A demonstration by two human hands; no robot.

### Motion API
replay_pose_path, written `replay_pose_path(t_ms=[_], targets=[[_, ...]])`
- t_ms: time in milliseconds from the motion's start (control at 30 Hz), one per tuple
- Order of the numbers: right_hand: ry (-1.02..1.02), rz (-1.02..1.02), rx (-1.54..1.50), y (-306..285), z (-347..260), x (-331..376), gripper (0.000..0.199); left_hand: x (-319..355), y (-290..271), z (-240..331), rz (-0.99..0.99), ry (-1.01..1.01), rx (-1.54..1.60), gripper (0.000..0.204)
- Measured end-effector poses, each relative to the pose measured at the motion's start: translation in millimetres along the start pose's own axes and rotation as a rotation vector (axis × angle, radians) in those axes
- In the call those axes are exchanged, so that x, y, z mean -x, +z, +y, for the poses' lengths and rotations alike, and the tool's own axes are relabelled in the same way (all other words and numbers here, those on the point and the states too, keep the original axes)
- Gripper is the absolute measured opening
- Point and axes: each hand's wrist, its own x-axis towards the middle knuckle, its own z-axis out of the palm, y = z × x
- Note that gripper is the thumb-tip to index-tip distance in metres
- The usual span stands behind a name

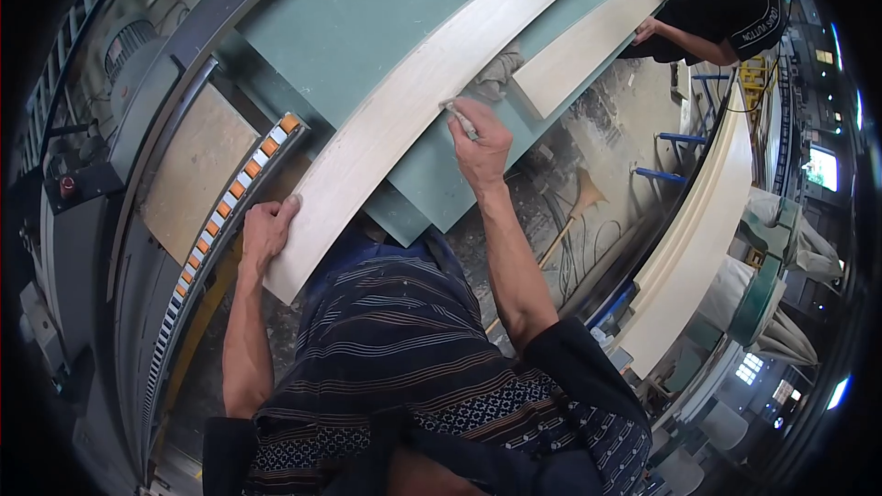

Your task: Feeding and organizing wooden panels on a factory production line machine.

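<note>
In the head view, a long pale wooden board (pixel 404 101) lies flat on a green sheet-covered worktable (pixel 367 9), its near end overhanging toward the person. The left hand (pixel 266 231) clasps that near end, fingers curled over its edge. The right hand (pixel 480 142) pinches a small pale tool (pixel 459 119) against the board's right edge. The board looks stiff, smooth and fairly light, though unwieldy for its length; it seems best gripped by its long edges. A second pale plank (pixel 597 37) lies alongside, where another person's hand (pixel 645 30) rests.

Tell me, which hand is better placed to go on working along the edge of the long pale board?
Probably the right hand: it holds a small tool against the pale board edge. The left hand grips the board's near end, steadying it.
</note>
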Motion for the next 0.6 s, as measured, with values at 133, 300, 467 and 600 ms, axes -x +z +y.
replay_pose_path(t_ms=[133, 300, 467, 600], targets=[[0.064, -0.098, -0.023, -7.0, -0.4, 1.1, 0.025, -2.2, 1.1, -0.4, 0.03, 0.007, 0.005, 0.069], [0.05, -0.049, -0.028, -6.4, 9.1, -5.3, 0.025, -1.6, -0.4, -0.1, -0.017, -0.01, -0.026, 0.067], [0.056, -0.131, -0.059, -11.0, 8.8, -0.5, 0.026, -0.5, -0.7, 3.0, -0.009, -0.025, -0.028, 0.068], [0.011, -0.155, -0.068, -10.5, 13.8, -2.3, 0.027, -1.7, 2.1, -0.4, 0.032, -0.021, 0.012, 0.071]])
